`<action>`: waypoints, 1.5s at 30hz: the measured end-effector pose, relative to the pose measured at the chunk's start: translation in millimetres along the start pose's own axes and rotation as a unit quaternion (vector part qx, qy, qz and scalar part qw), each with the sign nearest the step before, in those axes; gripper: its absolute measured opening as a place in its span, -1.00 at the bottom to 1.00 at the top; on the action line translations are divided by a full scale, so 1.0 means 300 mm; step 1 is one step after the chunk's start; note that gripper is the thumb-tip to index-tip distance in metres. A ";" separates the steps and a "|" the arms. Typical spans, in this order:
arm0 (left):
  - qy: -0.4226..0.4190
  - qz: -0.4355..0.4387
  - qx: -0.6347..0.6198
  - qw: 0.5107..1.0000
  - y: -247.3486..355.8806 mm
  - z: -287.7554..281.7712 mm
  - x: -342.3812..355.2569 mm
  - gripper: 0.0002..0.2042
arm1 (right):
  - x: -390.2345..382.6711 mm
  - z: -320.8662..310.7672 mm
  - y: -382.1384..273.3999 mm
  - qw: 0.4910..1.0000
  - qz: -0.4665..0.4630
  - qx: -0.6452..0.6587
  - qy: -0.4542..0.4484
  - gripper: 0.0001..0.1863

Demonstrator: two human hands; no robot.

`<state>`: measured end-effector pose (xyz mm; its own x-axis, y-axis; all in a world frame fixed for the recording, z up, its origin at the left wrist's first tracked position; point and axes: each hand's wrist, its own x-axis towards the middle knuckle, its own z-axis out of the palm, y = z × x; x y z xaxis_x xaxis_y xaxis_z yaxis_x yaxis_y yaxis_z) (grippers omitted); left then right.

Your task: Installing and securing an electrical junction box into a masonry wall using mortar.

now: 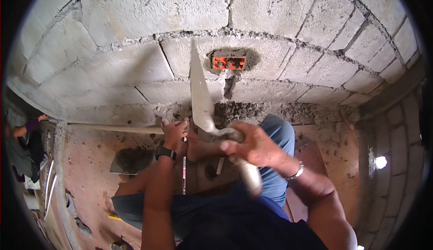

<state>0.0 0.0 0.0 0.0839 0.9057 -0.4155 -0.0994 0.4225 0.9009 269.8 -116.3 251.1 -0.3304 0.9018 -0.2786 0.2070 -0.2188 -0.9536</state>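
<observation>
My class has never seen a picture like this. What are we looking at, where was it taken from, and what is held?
No machine here: just two bare hands at work. A wide fisheye camera worn on the head looks down, so straight edges bend. The right hand grips a trowel before a block wall with an orange box set in it. The left hand is beside a bare foot; whether it holds anything is unclear. On the floor at left is a dark heap.

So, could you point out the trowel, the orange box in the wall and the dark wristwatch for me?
Trowel point(200, 96): head view, on the middle of its blade.
Orange box point(229, 68): head view, on its lower rim.
Dark wristwatch point(167, 152): head view, on its band.
</observation>
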 end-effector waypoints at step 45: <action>0.005 0.234 0.095 0.968 0.497 0.791 0.167 -0.52 | -0.260 -0.521 0.339 0.950 -0.014 -0.081 0.300 -0.57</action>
<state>224.7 100.1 143.3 0.0638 0.9970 0.0429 0.0606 -0.0468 0.9971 460.6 -150.6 193.6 0.2361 0.9674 -0.0914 0.3616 -0.1748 -0.9158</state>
